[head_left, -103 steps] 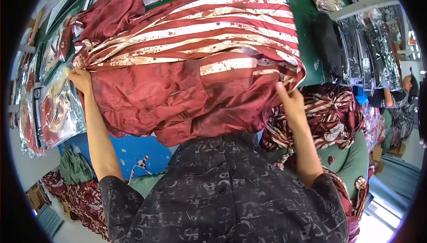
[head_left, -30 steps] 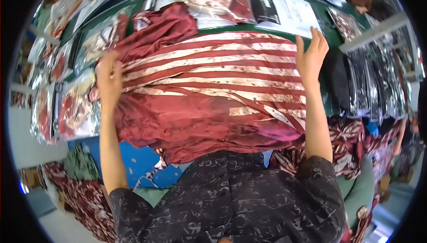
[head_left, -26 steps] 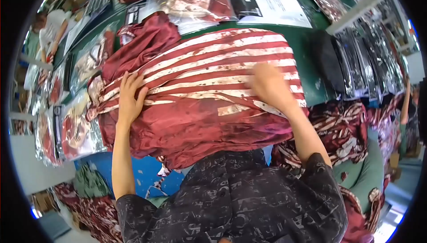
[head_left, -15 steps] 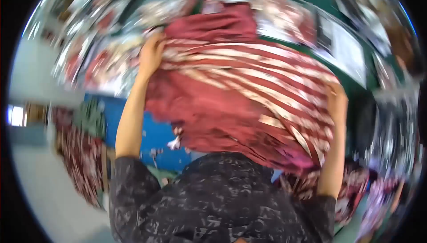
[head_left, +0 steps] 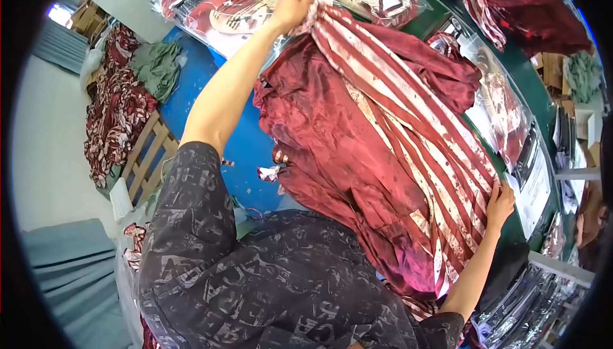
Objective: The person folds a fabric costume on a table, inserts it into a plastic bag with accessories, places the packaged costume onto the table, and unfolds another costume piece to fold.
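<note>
A dark red garment point(head_left: 338, 132) with a red-and-white striped panel lies across the green work table point(head_left: 440, 4), its near part hanging toward my body. My left hand point(head_left: 295, 9) is closed around a bunched, frilled striped end at the far left of it. Between my hands the stripes run taut on a slant. At the striped edge on the right, my right hand point(head_left: 501, 205) pinches the cloth, its fingertips partly on top of the fabric. One plain red sleeve-like part point(head_left: 434, 68) spreads out beyond the stripes.
Clear plastic packages point(head_left: 239, 14) with printed cards line the far side of the table. Another dark red garment point(head_left: 517, 4) is at the upper right. To the left are piled patterned cloth point(head_left: 115, 113), green cloth point(head_left: 156, 71) and a wooden pallet point(head_left: 148, 157). Plastic-wrapped packs point(head_left: 530, 304) stand at lower right.
My view has turned, so the garment now slants from upper left to lower right. My left hand has gathered its end into a bunch; the right hand still holds the striped edge.
</note>
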The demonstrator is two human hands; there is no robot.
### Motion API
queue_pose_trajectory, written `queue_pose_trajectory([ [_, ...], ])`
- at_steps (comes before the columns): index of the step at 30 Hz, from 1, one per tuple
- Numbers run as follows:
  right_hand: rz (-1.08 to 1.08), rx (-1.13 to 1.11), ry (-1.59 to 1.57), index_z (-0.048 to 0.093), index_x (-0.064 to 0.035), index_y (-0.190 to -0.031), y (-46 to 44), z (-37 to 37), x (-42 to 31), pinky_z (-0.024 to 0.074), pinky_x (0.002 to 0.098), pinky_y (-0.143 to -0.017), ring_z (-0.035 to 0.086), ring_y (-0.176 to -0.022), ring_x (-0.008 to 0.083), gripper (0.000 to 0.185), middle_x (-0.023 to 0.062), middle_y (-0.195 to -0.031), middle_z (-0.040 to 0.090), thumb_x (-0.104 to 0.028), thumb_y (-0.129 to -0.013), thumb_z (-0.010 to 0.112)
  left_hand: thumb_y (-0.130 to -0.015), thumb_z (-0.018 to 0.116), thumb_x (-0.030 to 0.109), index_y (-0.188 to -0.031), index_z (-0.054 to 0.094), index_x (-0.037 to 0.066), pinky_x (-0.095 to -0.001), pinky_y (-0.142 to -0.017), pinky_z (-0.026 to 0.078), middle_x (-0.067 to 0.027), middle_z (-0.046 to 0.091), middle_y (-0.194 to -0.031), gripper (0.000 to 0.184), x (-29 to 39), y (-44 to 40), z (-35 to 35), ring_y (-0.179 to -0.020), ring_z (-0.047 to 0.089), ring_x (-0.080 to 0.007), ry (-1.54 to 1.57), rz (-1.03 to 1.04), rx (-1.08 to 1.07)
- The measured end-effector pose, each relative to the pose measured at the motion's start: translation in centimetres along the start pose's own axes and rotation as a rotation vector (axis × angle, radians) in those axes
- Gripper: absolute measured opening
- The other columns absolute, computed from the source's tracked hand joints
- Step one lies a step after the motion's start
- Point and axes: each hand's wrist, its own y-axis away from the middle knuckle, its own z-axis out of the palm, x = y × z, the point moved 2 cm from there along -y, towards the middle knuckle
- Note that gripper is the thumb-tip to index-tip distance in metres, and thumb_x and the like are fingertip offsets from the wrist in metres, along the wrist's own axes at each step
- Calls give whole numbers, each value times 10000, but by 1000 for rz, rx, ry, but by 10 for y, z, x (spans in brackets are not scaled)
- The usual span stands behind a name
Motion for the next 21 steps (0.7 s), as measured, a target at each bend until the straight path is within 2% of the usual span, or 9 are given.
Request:
queue_pose_trajectory([
  [4, 40, 80, 73, 628, -69, -1168, 9, -2, -7, 484, 467, -844, 590, -1028, 378, 357, 182, -1085, 638, -354, -975, 535, -882, 647, 469, -931, 637, 19, -394, -708, 504, -182, 677, -788, 452, 25, -22, -30, -767, 657, -310, -41, 116, 169],
  [7, 96, 132, 79, 630, -60, -1146, 8, -7, -21, 488, 472, -825, 592, -1007, 387, 359, 192, -1058, 637, -360, -969, 543, -872, 659, 486, -985, 628, 32, -411, -730, 501, -178, 685, -839, 469, 3, -47, -45, -796, 661, -324, -249, 117, 108],
  [11, 193, 118, 56, 624, -31, -1087, 11, -9, -14, 490, 473, -795, 599, -941, 403, 354, 205, -1001, 636, -355, -959, 561, -890, 653, 479, -1070, 622, 24, -385, -754, 513, -134, 707, -921, 491, -14, -35, -33, -841, 678, -302, -565, 135, -2],
  [12, 197, 101, 34, 618, -19, -1061, 11, -8, -8, 489, 469, -784, 600, -912, 406, 350, 208, -977, 636, -349, -957, 567, -890, 653, 479, -1070, 622, 24, -385, -754, 513, -134, 707, -921, 491, -12, -32, -30, -841, 678, -302, -559, 141, -7],
  [15, 179, 64, -66, 602, 1, -1015, -2, 13, 14, 483, 443, -759, 599, -852, 380, 342, 195, -923, 634, -335, -955, 576, -873, 672, 479, -1212, 587, 49, -383, -837, 514, -156, 701, -1032, 554, -3, -20, -33, -971, 668, -322, -549, 502, 137],
  [16, 172, 36, -133, 593, 9, -995, -3, 20, 29, 480, 422, -745, 597, -820, 353, 338, 179, -894, 630, -326, -956, 579, -873, 672, 479, -1212, 587, 49, -383, -837, 514, -156, 701, -1032, 554, -1, -18, -35, -971, 668, -322, -537, 506, 120],
  [18, 190, 4, -170, 583, 17, -975, 1, 10, 48, 476, 401, -732, 595, -789, 325, 334, 163, -864, 627, -317, -957, 582, -841, 699, 454, -1193, 620, 44, -416, -889, 505, -208, 677, -1063, 546, 6, -17, -40, -1023, 638, -382, -462, 597, 32],
  [20, 255, 7, -435, 603, 5, -960, -6, -5, 43, 458, 379, -726, 575, -755, 283, 300, 175, -843, 625, -295, -943, 604, -862, 687, 400, -1188, 625, 45, -398, -885, 506, -187, 679, -1081, 486, 16, -18, -42, -1019, 645, -357, -444, 640, -74],
  [21, 285, 7, -421, 603, 5, -960, -4, -11, 46, 458, 379, -726, 575, -755, 283, 300, 175, -843, 625, -295, -943, 604, -884, 676, 345, -1183, 630, 45, -381, -882, 508, -166, 682, -1098, 427, 24, -17, -35, -1014, 651, -332, -437, 674, -173],
])
